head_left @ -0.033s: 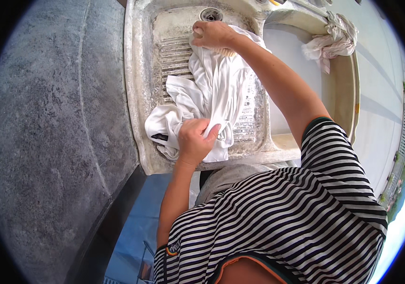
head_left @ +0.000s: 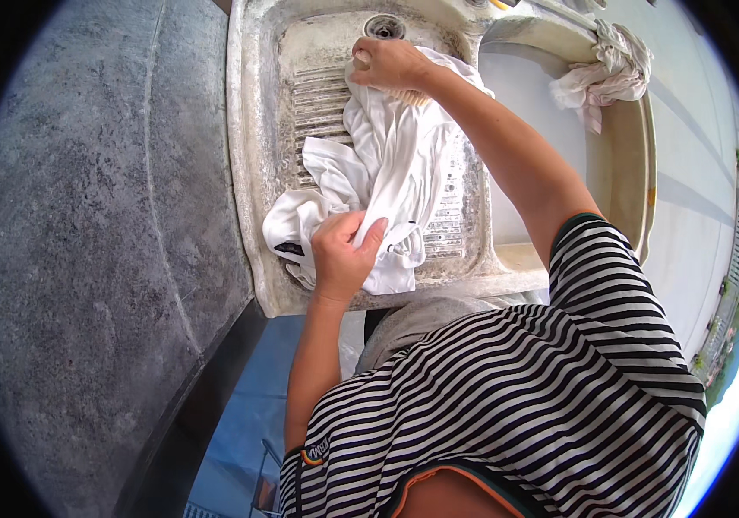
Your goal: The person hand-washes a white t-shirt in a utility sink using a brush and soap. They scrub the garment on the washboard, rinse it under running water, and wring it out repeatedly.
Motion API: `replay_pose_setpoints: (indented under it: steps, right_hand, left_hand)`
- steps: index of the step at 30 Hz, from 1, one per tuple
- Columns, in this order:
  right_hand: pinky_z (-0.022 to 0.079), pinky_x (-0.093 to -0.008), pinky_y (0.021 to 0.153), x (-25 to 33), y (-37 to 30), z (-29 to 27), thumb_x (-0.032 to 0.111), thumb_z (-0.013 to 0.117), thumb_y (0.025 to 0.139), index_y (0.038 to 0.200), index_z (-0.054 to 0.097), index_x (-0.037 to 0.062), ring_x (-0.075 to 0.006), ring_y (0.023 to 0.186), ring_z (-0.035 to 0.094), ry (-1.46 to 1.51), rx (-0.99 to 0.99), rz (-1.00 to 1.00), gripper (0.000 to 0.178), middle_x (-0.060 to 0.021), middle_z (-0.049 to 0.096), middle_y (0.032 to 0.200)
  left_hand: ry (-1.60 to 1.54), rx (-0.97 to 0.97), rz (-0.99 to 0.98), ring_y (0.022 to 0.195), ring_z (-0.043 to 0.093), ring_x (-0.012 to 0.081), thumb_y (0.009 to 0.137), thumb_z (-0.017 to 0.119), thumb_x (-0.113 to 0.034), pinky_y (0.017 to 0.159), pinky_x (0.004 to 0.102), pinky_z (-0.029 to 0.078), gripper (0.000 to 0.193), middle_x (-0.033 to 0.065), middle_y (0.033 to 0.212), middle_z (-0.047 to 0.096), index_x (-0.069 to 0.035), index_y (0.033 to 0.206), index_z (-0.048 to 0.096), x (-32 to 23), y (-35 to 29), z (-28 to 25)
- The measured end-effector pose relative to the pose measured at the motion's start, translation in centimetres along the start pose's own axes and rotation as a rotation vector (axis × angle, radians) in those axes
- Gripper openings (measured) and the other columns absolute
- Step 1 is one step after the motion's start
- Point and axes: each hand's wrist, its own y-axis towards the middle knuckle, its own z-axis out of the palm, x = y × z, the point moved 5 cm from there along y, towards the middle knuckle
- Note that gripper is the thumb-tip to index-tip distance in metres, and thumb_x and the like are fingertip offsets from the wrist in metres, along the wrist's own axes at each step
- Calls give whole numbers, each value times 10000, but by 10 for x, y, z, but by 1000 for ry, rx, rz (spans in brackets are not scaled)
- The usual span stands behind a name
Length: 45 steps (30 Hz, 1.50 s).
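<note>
The left hand clutches a gathered fold of the white garment, which lies between it and the right hand, grasping a bristled brush; the garment looks soft and limp, likely slippery if wet; best held by bunched layers.

We are seeing 2 creased, matt cloths, the white garment and the hanging rag; we are finding the sink rough and stone-like, the drain metallic and the grey slab mottled and matt.
</note>
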Motion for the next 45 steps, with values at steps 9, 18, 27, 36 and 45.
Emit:
replay_pose_setpoints:
  steps: [9,18,27,36,45]
  right_hand:
    - [544,-526,837,-22,-30,-163,426,740,816,1164,613,67,-440,969,680,160,-643,258,516,-253,707,1024]
    - [507,-389,713,64,-230,35,457,788,771,1225,596,211,-236,808,604,-60,-399,-553,551,-60,552,898]
    - [567,-506,797,-48,28,-6,516,624,903,1198,591,90,-407,924,691,-170,-255,-37,519,-213,686,1045]
    - [508,-397,701,37,-178,22,540,713,833,1173,595,106,-266,757,596,-102,-421,-563,564,-70,554,845]
    - [571,-472,772,-34,-17,-25,534,656,915,1248,560,99,-360,870,692,-180,-447,-15,556,-171,666,952]
  left_hand:
    - [334,85,339,809,588,251,783,816,-222,778,395,440,230,49,805,630,-53,767,661,-51,-5,-25]
    - [299,332,506,890,606,234,779,769,-219,815,397,436,164,31,879,640,-101,789,656,-25,-28,72]
    - [194,353,480,808,599,221,765,752,-185,777,382,427,180,11,808,614,-128,797,585,-18,-20,93]
    - [145,294,490,827,624,214,765,778,-204,794,378,435,162,-9,860,675,-132,799,637,-10,-22,89]
    - [146,265,473,816,619,212,735,772,-162,778,381,433,181,-7,837,651,-135,827,619,-14,-12,88]
